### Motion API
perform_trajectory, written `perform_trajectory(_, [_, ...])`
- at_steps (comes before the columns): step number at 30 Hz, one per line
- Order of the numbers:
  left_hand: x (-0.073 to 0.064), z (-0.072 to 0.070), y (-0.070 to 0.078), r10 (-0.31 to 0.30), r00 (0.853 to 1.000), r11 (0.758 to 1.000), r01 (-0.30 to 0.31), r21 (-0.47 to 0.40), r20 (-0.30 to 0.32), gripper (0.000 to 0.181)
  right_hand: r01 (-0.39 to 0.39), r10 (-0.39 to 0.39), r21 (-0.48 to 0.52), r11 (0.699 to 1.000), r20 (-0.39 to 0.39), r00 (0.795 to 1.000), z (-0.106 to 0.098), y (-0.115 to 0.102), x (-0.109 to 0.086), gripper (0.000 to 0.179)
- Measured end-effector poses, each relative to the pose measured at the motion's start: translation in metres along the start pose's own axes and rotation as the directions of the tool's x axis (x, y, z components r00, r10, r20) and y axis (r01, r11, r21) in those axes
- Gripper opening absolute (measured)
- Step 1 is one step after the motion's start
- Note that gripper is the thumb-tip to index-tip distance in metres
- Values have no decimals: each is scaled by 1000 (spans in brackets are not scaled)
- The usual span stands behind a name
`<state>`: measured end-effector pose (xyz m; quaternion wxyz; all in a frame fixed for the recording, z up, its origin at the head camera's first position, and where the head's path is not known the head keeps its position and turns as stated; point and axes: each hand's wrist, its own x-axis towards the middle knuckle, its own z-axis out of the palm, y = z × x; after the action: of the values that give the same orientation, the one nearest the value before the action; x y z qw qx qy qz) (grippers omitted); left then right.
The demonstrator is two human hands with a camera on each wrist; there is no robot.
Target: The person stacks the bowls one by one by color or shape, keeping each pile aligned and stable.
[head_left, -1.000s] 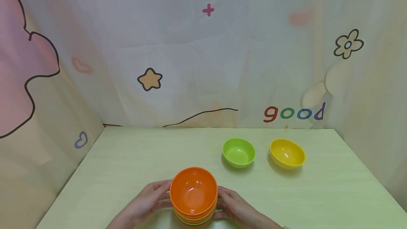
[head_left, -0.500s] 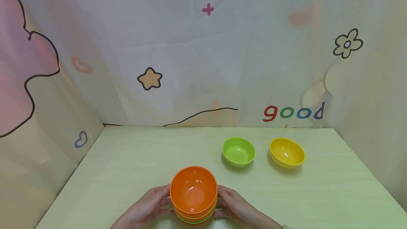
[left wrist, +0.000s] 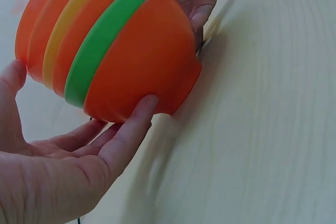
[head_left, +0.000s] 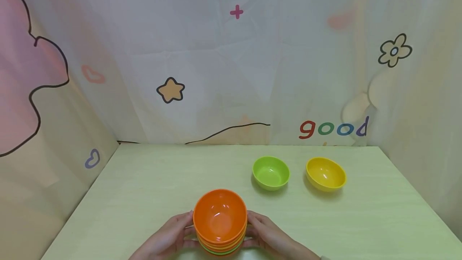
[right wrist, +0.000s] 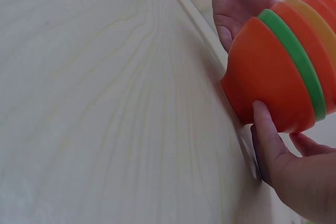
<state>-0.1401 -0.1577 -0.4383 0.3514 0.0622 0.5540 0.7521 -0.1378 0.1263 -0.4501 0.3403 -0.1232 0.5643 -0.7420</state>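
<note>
A stack of nested bowls [head_left: 220,216] stands upright at the front middle of the table, an orange one on top. Both wrist views show its side: orange layers with a yellow band, a green bowl [left wrist: 107,45] and an orange bowl [right wrist: 265,77] at the bottom. From the left, my left hand [head_left: 167,234] grips the stack, thumb at the upper rim and fingers spread along the lower bowls. On the opposite side my right hand [head_left: 268,232] holds it, a fingertip against the bottom bowl. Whether the base touches the table is hard to tell.
Beyond the stack, to the right, sit a light green bowl [head_left: 271,173] and a yellow bowl [head_left: 326,174], apart from each other. A patterned cloth [head_left: 216,59] hangs behind the pale table [head_left: 144,171] and along both its sides.
My left hand has shifted slightly lower and its fingers have resettled on the stack's side. The stack, my right hand and the two separate bowls look unmoved.
</note>
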Motion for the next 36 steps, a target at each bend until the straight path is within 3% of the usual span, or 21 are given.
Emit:
perform_trajectory(26, [-1,3,-2,3,1000,999,-2,-38,20,58,-8,8,3,1000,-21,1000,0,-1,-1,61])
perform_trajectory(31, [-1,3,-2,18,999,999,-17,-45,37,56,58,-59,-67,996,-7,998,-3,-3,1,58])
perform_trajectory(36, [-1,2,-2,33,998,999,-31,-37,49,54,73,-91,-159,985,-106,990,-5,-7,4,57])
